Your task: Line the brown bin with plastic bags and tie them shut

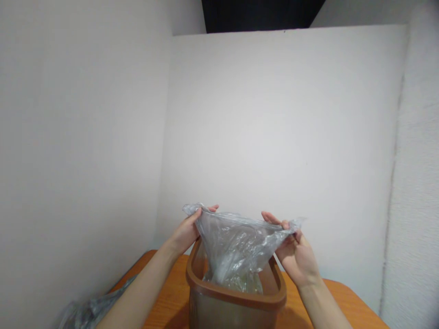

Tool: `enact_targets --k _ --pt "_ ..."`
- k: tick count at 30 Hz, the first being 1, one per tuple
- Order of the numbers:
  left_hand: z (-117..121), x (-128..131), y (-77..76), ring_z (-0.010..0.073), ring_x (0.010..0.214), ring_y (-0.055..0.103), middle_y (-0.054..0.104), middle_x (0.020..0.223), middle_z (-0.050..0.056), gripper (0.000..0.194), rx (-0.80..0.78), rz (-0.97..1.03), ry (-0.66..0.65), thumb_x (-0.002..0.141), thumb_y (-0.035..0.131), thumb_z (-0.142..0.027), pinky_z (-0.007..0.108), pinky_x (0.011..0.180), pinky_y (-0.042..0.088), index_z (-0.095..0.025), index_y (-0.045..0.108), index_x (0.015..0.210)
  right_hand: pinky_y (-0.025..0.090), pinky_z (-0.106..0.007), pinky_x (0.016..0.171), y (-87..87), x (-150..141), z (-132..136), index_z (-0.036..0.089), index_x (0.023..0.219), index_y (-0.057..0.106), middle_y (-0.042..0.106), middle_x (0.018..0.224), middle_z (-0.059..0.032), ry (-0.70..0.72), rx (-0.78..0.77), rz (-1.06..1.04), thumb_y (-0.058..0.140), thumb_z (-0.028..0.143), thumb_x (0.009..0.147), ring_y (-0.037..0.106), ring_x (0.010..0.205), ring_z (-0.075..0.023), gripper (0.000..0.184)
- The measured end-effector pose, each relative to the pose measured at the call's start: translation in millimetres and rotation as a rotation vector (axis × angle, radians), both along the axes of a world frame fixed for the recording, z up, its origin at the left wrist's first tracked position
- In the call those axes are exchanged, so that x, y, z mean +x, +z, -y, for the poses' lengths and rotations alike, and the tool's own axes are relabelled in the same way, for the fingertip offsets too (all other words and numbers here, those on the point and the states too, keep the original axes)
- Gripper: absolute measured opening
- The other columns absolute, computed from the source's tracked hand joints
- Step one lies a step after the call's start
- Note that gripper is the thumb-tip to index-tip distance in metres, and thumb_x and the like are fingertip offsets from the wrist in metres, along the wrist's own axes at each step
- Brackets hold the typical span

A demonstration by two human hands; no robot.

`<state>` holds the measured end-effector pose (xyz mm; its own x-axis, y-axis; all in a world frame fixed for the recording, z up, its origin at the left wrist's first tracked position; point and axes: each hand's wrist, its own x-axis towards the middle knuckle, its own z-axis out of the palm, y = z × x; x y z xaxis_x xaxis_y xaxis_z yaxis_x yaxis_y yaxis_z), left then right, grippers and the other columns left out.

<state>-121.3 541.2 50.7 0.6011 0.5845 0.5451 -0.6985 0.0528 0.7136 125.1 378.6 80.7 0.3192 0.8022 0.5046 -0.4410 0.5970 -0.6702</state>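
Observation:
A clear plastic bag [236,246] is stretched between my two hands over a brown bin [236,296]. My left hand [188,232] grips the bag's top left corner, its thumb pressed on the film. At the top right corner my right hand [295,257] pinches the bag, with some fingers extended. The bag's upper edge runs nearly straight between them, and its lower part hangs inside the bin. Something greenish shows through the film near the bottom; I cannot tell what it is.
The bin stands on an orange-brown wooden table [168,292]. More crumpled clear plastic [92,308] lies at the lower left, partly behind my left forearm. A white wall [281,128] rises behind the table, with further walls to the left and right.

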Motion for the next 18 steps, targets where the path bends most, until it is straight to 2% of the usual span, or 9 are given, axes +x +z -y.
enact_targets --k 3,5,6,8,9,11,14,16,18 --pt "4.3 3.2 6.4 0.0265 0.124 0.057 0.062 0.136 0.009 0.032 -0.017 0.092 -0.067 0.097 0.047 -0.039 0.042 0.107 0.041 -0.018 0.067 0.084 0.053 -0.034 0.091 10.5 -5.6 0.2 0.022 0.064 0.049 0.071 0.112 -0.0041 0.105 0.072 -0.019 0.064 0.029 0.083 0.060 0.118 -0.0220 0.025" --pt "7.8 6.5 11.3 0.0232 0.118 0.060 0.067 0.126 0.009 0.032 -0.017 0.144 -0.114 0.097 0.045 -0.037 0.039 0.103 0.044 -0.019 0.060 0.075 0.055 -0.031 0.087 16.9 -11.9 -2.0 0.023 0.065 0.047 0.069 0.081 0.0015 0.145 0.086 -0.022 0.067 0.026 0.080 0.067 0.096 -0.0171 0.025" --pt "9.6 8.8 14.2 0.0216 0.114 0.062 0.070 0.117 0.008 0.032 -0.013 0.165 -0.131 0.097 0.045 -0.036 0.037 0.101 0.045 -0.019 0.057 0.073 0.056 -0.028 0.082 20.0 -15.4 -4.1 0.023 0.066 0.046 0.062 0.067 0.0048 0.161 0.089 -0.015 0.068 0.025 0.080 0.066 0.079 -0.0132 0.026" --pt "13.5 14.9 21.6 0.0170 0.094 0.067 0.071 0.086 0.003 0.032 0.012 0.178 -0.153 0.097 0.045 -0.036 0.032 0.093 0.048 -0.020 0.052 0.070 0.053 -0.019 0.064 26.8 -22.4 -10.5 0.022 0.067 0.045 0.044 0.053 0.0094 0.188 0.073 0.016 0.067 0.023 0.081 0.050 0.050 -0.0063 0.026" --pt "15.5 18.4 25.8 0.0143 0.079 0.066 0.064 0.068 -0.001 0.033 0.032 0.166 -0.164 0.097 0.045 -0.036 0.029 0.087 0.050 -0.020 0.049 0.069 0.047 -0.015 0.054 30.4 -25.5 -14.7 0.022 0.067 0.045 0.038 0.050 0.0105 0.198 0.043 0.037 0.065 0.022 0.082 0.039 0.042 -0.0044 0.025" --pt "19.2 25.4 34.1 0.0097 0.050 0.050 0.041 0.048 -0.007 0.036 0.091 0.093 -0.194 0.096 0.046 -0.041 0.024 0.071 0.049 -0.021 0.045 0.066 0.030 -0.011 0.038 38.2 -30.8 -24.4 0.020 0.067 0.045 0.031 0.047 0.0113 0.209 -0.072 0.096 0.059 0.022 0.086 0.024 0.036 -0.0029 0.024" --pt "22.7 34.6 41.4 0.0063 0.037 0.023 0.026 0.045 -0.011 0.041 0.213 -0.123 -0.221 0.093 0.049 -0.050 0.018 0.046 0.033 -0.020 0.045 0.065 0.013 -0.012 0.031 47.1 -37.9 -39.6 0.019 0.068 0.046 0.027 0.044 0.0117 0.219 -0.296 0.209 0.047 0.032 0.092 0.013 0.034 -0.0029 0.027" --pt "23.3 40.1 40.0 0.0053 0.037 0.017 0.027 0.045 -0.011 0.045 0.296 -0.285 -0.201 0.091 0.053 -0.055 0.019 0.038 0.017 -0.019 0.047 0.064 0.012 -0.012 0.032 47.8 -42.9 -48.2 0.018 0.070 0.049 0.031 0.046 0.0101 0.227 -0.423 0.296 0.037 0.043 0.093 0.013 0.034 -0.0026 0.035" --pt "23.4 45.4 34.6 0.0047 0.036 0.017 0.032 0.045 -0.010 0.047 0.369 -0.419 -0.167 0.087 0.057 -0.059 0.020 0.036 0.010 -0.018 0.049 0.064 0.012 -0.012 0.032 43.6 -47.5 -55.1 0.017 0.071 0.050 0.036 0.048 0.0074 0.209 -0.511 0.386 0.032 0.043 0.091 0.017 0.034 -0.0019 0.038"
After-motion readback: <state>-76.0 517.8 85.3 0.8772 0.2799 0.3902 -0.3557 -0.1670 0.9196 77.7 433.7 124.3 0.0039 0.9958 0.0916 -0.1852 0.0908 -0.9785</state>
